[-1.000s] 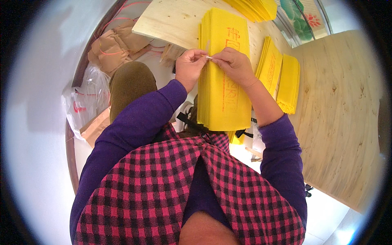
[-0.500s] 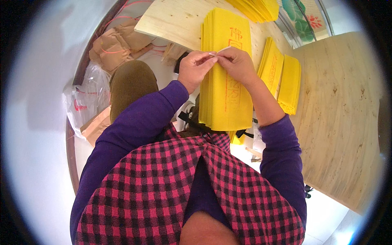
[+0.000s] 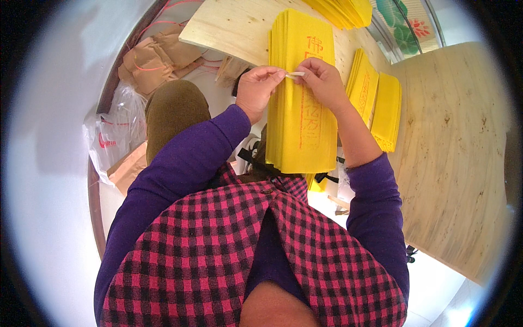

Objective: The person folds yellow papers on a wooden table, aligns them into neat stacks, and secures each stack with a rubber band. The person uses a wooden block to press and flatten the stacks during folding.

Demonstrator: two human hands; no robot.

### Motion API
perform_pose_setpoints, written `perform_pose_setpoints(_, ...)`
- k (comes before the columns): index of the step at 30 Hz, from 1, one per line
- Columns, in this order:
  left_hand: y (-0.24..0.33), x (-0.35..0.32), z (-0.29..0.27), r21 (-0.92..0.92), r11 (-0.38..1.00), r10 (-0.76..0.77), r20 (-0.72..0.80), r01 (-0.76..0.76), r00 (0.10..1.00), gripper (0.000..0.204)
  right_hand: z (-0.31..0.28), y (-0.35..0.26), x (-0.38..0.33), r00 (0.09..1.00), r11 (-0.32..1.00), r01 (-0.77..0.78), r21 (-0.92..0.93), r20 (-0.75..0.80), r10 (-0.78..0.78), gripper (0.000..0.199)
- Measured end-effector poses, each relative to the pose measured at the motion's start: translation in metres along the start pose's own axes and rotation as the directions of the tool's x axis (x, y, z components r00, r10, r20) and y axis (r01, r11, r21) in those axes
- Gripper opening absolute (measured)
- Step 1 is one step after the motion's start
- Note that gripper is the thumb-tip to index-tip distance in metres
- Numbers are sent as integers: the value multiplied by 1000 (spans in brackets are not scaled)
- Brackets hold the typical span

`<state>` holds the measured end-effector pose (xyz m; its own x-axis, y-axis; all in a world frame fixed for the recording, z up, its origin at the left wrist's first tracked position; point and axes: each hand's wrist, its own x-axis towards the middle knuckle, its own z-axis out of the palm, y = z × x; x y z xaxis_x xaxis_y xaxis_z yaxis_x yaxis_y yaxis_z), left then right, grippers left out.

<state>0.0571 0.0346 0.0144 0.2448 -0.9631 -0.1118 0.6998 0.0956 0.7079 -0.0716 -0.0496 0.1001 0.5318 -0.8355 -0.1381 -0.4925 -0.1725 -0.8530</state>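
Observation:
A thin white strip (image 3: 296,74), perhaps twisted paper, spans the small gap between my hands. Its left end is pinched between the thumb and fingertips of my left hand (image 3: 258,89). My right hand (image 3: 323,82) has its fingers closed at the other end, thumb and forefinger together. Just beneath both hands lies a thick stack of yellow paper sheets (image 3: 289,147) with red print, its long side running away from me. Both hands hover over its upper middle; whether they touch the paper I cannot tell.
Further yellow bundles (image 3: 388,111) rest at the right, and another yellow stack (image 3: 348,12) at the far edge of the wooden board (image 3: 229,27). A second wooden board (image 3: 452,163) fills the right side. Brown paper (image 3: 158,57) and a clear plastic bag (image 3: 111,128) lie at the left.
My hands have drawn slightly apart, so more of the white strip shows between them. Its raised end over the right fingers is no longer seen. The yellow stack has barely moved.

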Motion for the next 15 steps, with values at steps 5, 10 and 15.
perform_pose_setpoints(5,-2,4,-1,164,957,229,81,-240,970,6,-9,-16,4,986,963,-75,-260,125,110,22)
perform_pose_setpoints(10,-3,7,-3,309,877,332,165,-368,929,6,-12,-27,4,959,949,-104,-299,223,175,23)
perform_pose_setpoints(15,-1,6,-3,326,875,315,173,-357,933,6,-10,-24,6,967,924,-23,-383,225,117,18)
